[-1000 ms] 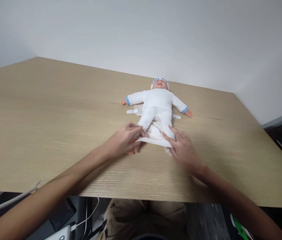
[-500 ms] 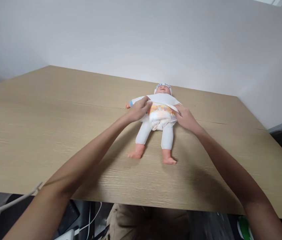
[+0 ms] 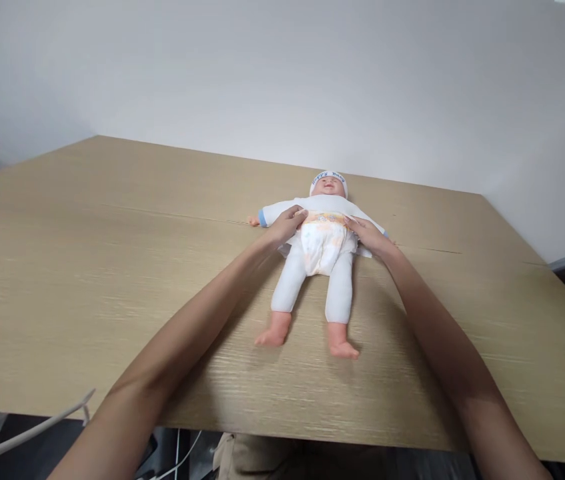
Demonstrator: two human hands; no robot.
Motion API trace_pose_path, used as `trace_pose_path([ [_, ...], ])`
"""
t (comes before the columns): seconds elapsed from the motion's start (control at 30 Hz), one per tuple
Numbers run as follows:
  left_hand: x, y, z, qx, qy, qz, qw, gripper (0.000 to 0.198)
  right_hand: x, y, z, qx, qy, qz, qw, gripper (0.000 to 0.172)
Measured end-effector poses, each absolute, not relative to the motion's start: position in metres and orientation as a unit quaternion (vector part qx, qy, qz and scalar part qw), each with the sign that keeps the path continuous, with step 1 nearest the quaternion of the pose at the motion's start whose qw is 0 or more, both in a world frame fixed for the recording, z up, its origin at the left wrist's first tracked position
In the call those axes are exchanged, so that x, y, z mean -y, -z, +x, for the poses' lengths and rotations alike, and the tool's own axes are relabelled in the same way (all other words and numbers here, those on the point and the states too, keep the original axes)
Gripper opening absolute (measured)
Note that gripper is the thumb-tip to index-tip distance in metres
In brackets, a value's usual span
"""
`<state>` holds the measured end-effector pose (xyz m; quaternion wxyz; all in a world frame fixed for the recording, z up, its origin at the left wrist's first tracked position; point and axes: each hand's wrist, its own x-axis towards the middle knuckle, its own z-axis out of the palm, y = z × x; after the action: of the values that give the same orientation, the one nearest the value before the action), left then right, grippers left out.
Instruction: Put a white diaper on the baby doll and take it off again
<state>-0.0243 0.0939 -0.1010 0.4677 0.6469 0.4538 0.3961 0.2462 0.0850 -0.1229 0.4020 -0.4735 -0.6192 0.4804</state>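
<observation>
A baby doll (image 3: 329, 203) lies on its back on the wooden table, its head toward the wall and its feet toward me. It has a white cap (image 3: 329, 176) with blue lettering, and a white long-sleeved top with blue cuffs. Over its white cloth legs sits a diaper (image 3: 325, 241) with an orange patterned waistband. My left hand (image 3: 288, 225) is closed at the waistband's left corner, thumb and fingers near together. At the right corner, my right hand (image 3: 366, 233) pinches the band's edge, its fingertips on the front. The doll's back is hidden.
The wooden table (image 3: 112, 293) reaches back to a pale wall (image 3: 262, 80). A white cable (image 3: 27, 437) curves up at the table's front left edge. Dark items stand beyond the table's right edge.
Both hands have shifted from the lifted hem of the top to the diaper's waistband. The hem now lies higher and flatter, and the diaper front is smoother. The view has tilted slightly.
</observation>
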Motion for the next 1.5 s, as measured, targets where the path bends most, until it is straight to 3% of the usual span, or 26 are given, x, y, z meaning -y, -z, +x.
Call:
trace_pose_path([
  [0.17,-0.078,0.089,-0.033,-0.455,-0.364,0.645,0.495,0.042,-0.071,0.111,0.250,0.635,-0.495,-0.464,0.369,0.068],
  [0.3,-0.080,0.087,-0.030,-0.468,-0.364,0.636,0.494,0.044,-0.069,0.108,0.253,0.711,-0.313,-0.516,0.360,0.062],
  [0.43,-0.083,0.090,-0.026,-0.484,-0.369,0.629,0.485,0.047,-0.066,0.121,0.261,0.748,-0.099,-0.576,0.315,0.044],
  [0.7,-0.071,0.076,-0.027,-0.523,-0.362,0.653,0.410,0.034,-0.017,0.169,0.288,0.762,0.014,-0.569,0.307,0.018],
  [0.87,-0.075,0.069,-0.031,-0.567,-0.307,0.728,0.230,0.022,0.008,0.178,0.301,0.731,-0.022,-0.580,0.359,0.017],
  [1.03,-0.079,0.066,-0.016,-0.483,-0.369,0.793,0.029,0.020,0.003,0.174,0.300,0.665,-0.120,-0.633,0.378,0.020],
  [1.23,-0.057,0.064,0.036,-0.351,-0.291,0.890,0.028,0.030,-0.003,0.175,0.301,0.634,-0.158,-0.660,0.371,0.025],
  [1.5,-0.049,0.080,0.052,-0.370,-0.216,0.903,0.032,0.038,-0.006,0.177,0.305,0.614,-0.201,-0.668,0.369,0.026],
])
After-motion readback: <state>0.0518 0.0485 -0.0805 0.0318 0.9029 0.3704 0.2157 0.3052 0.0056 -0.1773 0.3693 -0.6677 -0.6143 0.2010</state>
